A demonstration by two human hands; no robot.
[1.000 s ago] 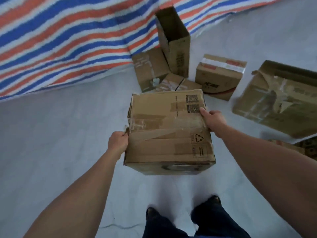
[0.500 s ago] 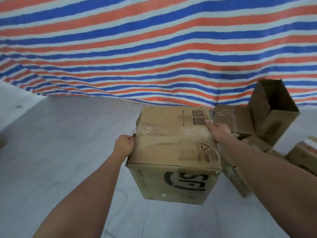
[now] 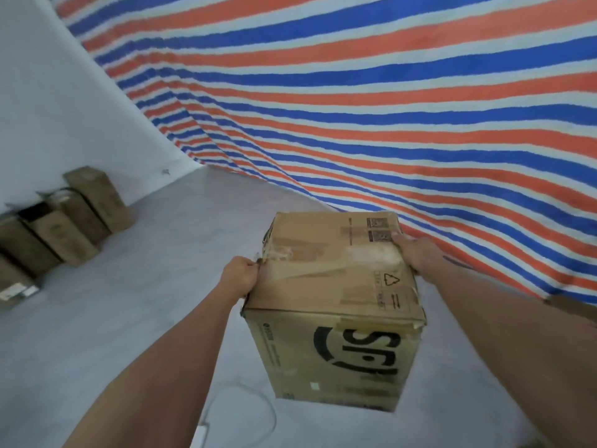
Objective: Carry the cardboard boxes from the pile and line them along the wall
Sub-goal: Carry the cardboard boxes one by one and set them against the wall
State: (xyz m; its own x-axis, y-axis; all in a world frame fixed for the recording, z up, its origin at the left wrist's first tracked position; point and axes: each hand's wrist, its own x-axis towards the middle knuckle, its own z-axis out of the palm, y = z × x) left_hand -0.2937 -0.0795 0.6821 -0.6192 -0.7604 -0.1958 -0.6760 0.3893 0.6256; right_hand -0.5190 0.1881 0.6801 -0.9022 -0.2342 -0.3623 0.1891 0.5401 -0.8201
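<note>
While the left hand [image 3: 240, 274] grips the box's left edge and the right hand [image 3: 416, 253] clasps its far right edge, the cardboard box [image 3: 332, 305] hangs above the grey floor [image 3: 129, 318]. A row of boxes [image 3: 61, 221] stands along the white wall [image 3: 48, 108] at left. A striped tarp [image 3: 387, 108] hangs beyond.

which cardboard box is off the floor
The cardboard box with the black logo, held by left hand and right hand; the other boxes stand along the white wall.
</note>
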